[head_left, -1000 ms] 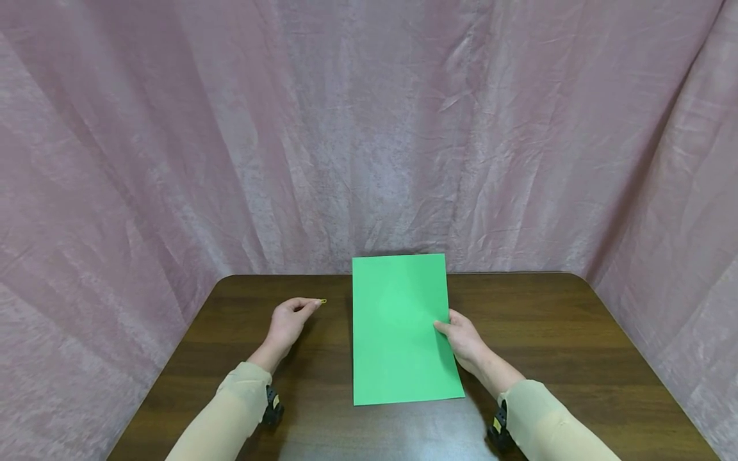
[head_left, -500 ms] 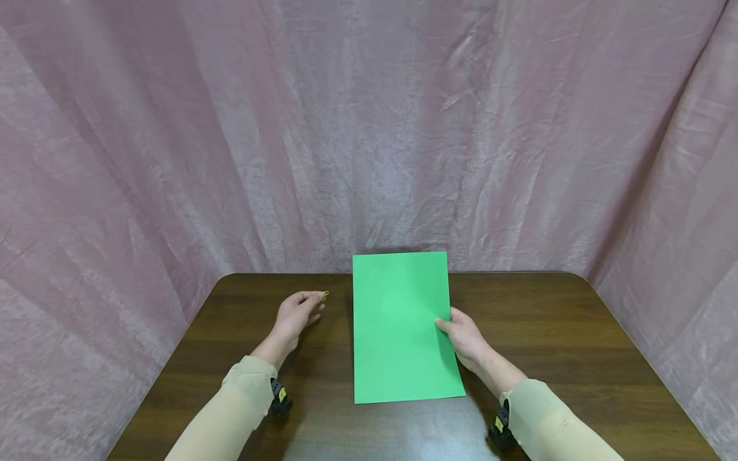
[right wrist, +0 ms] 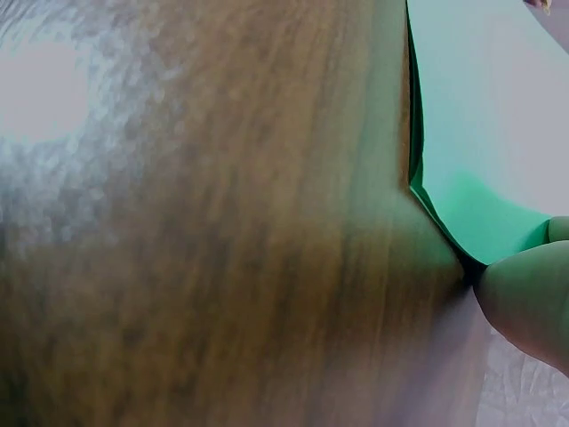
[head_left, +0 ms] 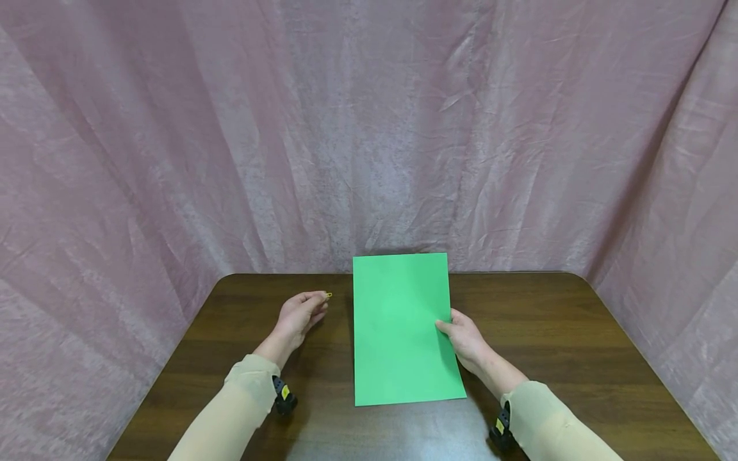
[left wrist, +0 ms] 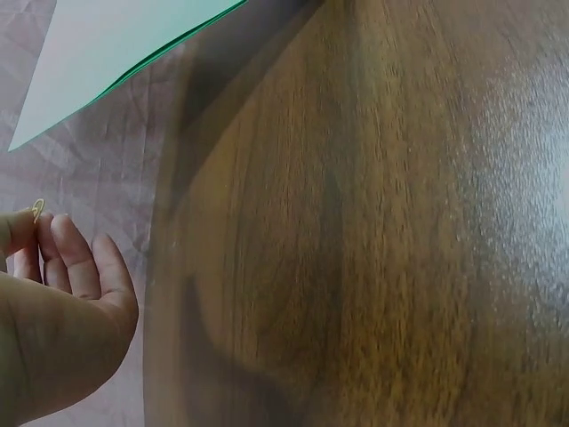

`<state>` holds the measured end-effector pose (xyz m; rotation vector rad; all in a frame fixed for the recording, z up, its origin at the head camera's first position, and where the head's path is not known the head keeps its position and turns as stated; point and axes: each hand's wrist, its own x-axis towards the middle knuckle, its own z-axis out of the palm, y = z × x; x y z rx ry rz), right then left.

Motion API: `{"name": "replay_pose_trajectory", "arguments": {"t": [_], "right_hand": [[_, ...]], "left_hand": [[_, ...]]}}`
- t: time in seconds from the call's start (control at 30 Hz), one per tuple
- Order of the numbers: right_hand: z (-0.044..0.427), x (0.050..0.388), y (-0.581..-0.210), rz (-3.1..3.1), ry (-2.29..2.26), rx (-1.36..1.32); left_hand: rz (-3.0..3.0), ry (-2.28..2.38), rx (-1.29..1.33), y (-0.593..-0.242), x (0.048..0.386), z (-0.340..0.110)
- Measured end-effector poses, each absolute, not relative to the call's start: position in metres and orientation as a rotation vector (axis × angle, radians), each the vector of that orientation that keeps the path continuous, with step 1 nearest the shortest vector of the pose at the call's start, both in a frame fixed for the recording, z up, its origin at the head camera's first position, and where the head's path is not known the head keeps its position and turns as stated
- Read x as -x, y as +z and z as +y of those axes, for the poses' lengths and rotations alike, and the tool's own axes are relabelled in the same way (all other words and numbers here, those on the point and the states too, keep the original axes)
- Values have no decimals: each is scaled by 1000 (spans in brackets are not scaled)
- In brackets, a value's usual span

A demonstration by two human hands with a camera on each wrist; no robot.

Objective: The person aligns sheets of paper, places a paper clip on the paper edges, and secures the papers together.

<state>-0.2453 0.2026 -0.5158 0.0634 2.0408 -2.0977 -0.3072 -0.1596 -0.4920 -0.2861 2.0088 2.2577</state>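
My left hand [head_left: 296, 316] pinches a small yellow paper clip [head_left: 329, 294] between thumb and forefinger, above the table's far left part. In the left wrist view the paper clip [left wrist: 37, 210] shows as a thin wire loop sticking out past the fingertips. The green paper [head_left: 400, 330] is held up off the table to the right of that hand, apart from the clip. My right hand [head_left: 466, 338] grips the paper's right edge, thumb in front and the other fingers hidden behind. In the right wrist view the edges of the green paper [right wrist: 471, 196] look layered, like more than one sheet.
A dark brown wooden table [head_left: 536, 326] with rounded far corners lies under both hands. Pink velvety curtains [head_left: 369, 128] hang close behind it and along its sides. A small black camera [head_left: 284, 396] sits on the left wrist, another black camera [head_left: 501, 426] on the right.
My left hand has moved slightly right and away from me with the paper clip, and its other fingers now show below the pinch. The right hand and green paper have hardly moved.
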Motion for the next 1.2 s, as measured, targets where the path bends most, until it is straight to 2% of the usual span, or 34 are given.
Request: {"name": "replay_pose_trajectory", "arguments": {"t": [1.2], "right_hand": [[203, 245, -511, 2065, -2083, -37]], "left_hand": [[1854, 2361, 369, -472, 316, -140]]}}
